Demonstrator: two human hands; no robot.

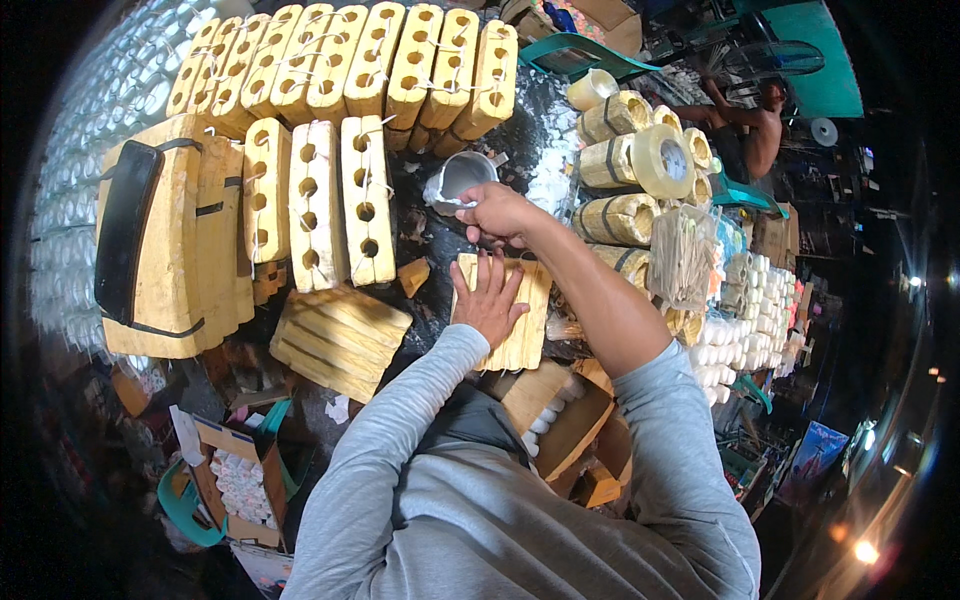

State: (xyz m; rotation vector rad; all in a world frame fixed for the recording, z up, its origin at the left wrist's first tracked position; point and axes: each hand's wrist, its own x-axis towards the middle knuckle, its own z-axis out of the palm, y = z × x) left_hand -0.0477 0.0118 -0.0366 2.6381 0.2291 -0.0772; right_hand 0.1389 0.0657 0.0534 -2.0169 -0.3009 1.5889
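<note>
My left hand point(488, 300) lies flat with fingers spread on a pale yellow ridged block point(522, 340) at the front of the dark worktable. Just beyond it, my right hand point(497, 214) is closed at the near side of a grey-white metal pitcher point(466, 174), which leans on its side with its mouth partly facing me. The right fingers partly hide the pitcher's near edge and whatever handle it has. To the left of the pitcher stand yellow blocks point(366, 205) with a row of round holes and white strings across them.
More holed yellow blocks point(410, 75) line the back. A strapped yellow stack point(165, 250) stands at left, a ridged slab point(340, 340) nearer me. Right are hollow yellow cylinders point(615, 220) and a tape roll point(662, 160). Cardboard boxes point(575, 425) sit below; another person point(765, 140) is far right.
</note>
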